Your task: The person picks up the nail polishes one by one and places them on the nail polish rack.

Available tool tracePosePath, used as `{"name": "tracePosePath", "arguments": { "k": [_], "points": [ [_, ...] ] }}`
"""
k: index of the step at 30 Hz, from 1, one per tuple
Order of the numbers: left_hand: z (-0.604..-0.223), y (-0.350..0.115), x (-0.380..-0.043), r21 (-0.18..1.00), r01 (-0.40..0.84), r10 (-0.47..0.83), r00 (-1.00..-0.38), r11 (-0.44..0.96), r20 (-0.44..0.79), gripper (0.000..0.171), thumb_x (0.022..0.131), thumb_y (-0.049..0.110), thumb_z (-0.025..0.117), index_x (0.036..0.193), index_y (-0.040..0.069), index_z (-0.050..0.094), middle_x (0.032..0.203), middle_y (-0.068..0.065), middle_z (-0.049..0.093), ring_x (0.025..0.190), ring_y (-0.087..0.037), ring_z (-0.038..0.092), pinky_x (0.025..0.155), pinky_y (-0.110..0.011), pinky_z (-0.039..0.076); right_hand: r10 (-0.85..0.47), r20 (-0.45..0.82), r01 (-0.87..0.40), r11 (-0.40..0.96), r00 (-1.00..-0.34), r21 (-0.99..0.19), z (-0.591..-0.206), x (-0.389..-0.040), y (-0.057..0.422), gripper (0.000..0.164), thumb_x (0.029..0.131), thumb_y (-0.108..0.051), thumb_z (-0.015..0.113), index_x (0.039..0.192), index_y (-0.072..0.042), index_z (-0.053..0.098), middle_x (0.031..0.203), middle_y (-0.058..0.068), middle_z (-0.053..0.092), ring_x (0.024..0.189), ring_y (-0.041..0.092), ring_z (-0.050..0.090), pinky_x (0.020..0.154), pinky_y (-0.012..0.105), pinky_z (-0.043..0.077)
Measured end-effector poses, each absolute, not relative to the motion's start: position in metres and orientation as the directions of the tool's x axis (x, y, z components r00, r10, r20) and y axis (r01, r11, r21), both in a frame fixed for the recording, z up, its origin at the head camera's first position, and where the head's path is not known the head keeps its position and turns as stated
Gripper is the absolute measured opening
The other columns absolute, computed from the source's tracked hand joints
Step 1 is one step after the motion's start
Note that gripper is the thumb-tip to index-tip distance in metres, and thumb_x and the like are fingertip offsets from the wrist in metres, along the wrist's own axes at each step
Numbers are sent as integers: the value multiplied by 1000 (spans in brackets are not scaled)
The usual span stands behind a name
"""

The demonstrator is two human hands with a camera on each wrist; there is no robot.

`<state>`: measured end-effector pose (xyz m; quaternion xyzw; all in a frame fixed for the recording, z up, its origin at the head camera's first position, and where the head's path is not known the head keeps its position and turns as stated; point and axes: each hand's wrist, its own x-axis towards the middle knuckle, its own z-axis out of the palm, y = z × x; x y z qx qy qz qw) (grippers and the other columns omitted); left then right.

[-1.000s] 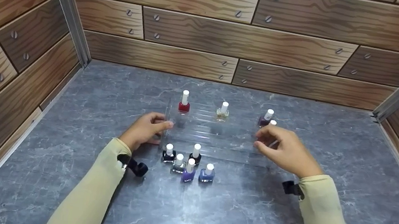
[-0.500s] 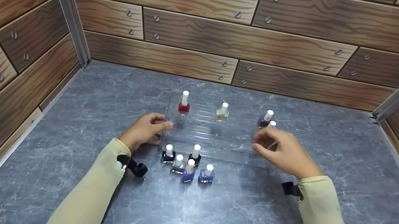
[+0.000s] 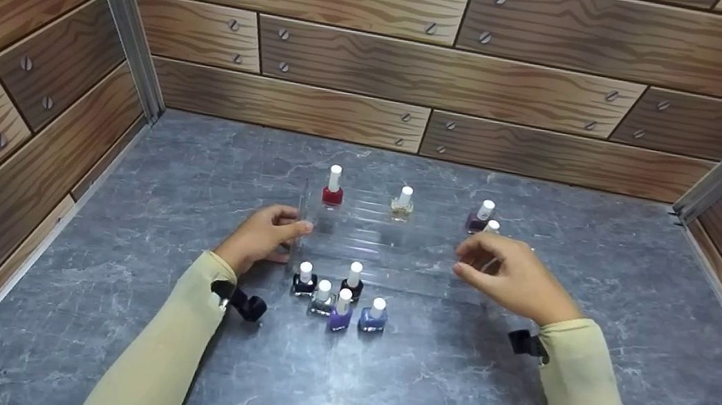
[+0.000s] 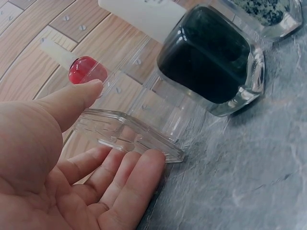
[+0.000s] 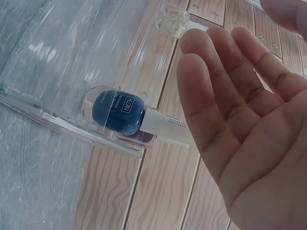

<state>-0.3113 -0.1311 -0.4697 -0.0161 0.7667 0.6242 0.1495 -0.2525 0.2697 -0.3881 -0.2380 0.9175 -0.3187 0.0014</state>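
Observation:
A clear plastic stepped display stand is in the middle of the table. My left hand holds its left side panel, thumb over the edge and fingers against the outer face. My right hand hovers at the stand's right end, fingers loosely bent and holding nothing. Close to these fingertips a blue nail polish bottle stands on the stand; in the head view the hand covers most of it. A dark purple bottle is behind it. A gold-flecked clear bottle and a red bottle share the back step.
In front of the stand, several nail polish bottles stand in a cluster: black, another black, glittery grey, purple and light blue. Wood-patterned walls enclose the grey marbled table.
My right hand has drifted slightly left and toward me, away from the bottle behind it. The left hand and the bottles stay in place.

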Motion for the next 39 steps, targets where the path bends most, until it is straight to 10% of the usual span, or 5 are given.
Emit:
{"name": "tracePosePath", "arguments": {
  "k": [39],
  "points": [
    [-470, -132, -310, 956, -206, 170, -955, 207, -242, 71, 94, 38, 77, 150, 5, 47, 130, -15, 60, 110, -29, 60, 89, -38, 63, -672, -6, -556, 617, -740, -558, -411, -239, 206, 27, 94, -21, 76, 118, -11, 68, 109, 4, 71, 92, 15, 67, 81, 29, 62]
  ]
}}
